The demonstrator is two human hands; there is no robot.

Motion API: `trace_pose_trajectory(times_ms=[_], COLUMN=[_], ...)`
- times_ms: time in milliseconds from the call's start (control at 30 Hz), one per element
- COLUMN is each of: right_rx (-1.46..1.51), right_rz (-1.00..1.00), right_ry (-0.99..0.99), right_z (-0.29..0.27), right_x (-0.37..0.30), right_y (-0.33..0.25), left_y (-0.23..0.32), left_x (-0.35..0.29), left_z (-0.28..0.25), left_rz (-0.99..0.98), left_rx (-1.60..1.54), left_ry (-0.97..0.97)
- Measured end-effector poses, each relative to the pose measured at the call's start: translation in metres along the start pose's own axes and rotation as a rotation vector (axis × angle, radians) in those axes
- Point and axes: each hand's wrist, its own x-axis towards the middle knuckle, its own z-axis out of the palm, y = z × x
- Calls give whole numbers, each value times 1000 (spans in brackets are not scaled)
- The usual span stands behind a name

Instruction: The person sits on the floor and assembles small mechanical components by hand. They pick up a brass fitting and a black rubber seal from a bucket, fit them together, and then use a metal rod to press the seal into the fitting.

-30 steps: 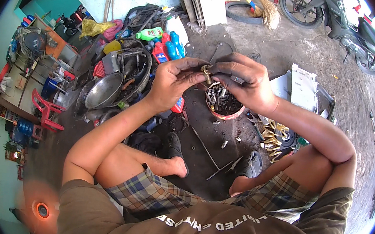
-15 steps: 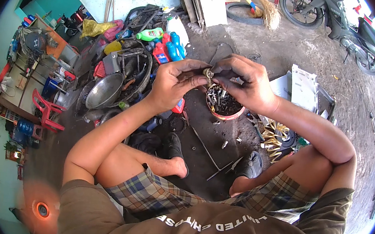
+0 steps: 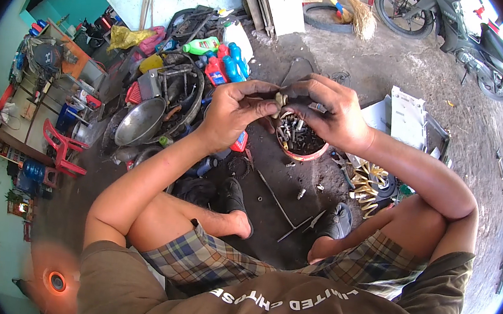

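Note:
Between my two hands, above the floor, is a small dull brass-coloured metal part [image 3: 280,99] with a rounded end. My left hand [image 3: 233,113] pinches it between thumb and fingers. From the other side, the closed fingers of my right hand [image 3: 337,114] meet at the same part, and their blackened tips partly hide it. Just beneath the right hand stands a round tub [image 3: 304,157] full of small bolts and metal bits, its near rim showing. The exact kind of the held part cannot be made out.
A T-handled wrench [image 3: 276,200] and pliers [image 3: 316,219] lie between my feet. To the left is a large basin of parts with a metal bowl [image 3: 140,122] and bottles [image 3: 231,68]. Golden coiled pieces [image 3: 369,180] and a metal panel [image 3: 408,119] lie right. A motorbike [image 3: 460,38] stands far right.
The small metal part has turned between my fingers, so its side shows more than its round end. Both hands have stayed nearly in place.

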Motion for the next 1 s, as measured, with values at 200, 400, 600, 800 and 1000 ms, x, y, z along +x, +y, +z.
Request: trace_pose_trajectory(times_ms=[200, 400, 600, 800, 1000], right_rx=[55, 182, -32, -285, -316], right_rz=[58, 175, 41, 358, 832], right_ry=[25, 35, -68, -592, -846], right_z=[3, 8, -3, -61, -65], right_x=[0, -1, 0, -45, -218], right_y=[3, 4, 26, 124, 167], left_y=[8, 7, -5, -33, -60], left_x=[-2, -1, 6, 1, 19], left_z=[3, 0, 3, -17, -44], left_rz=[-82, -140, -233, -449, -471], left_rx=[-134, -190, -144, -317, -544], left_ry=[48, 61, 71, 100, -56])
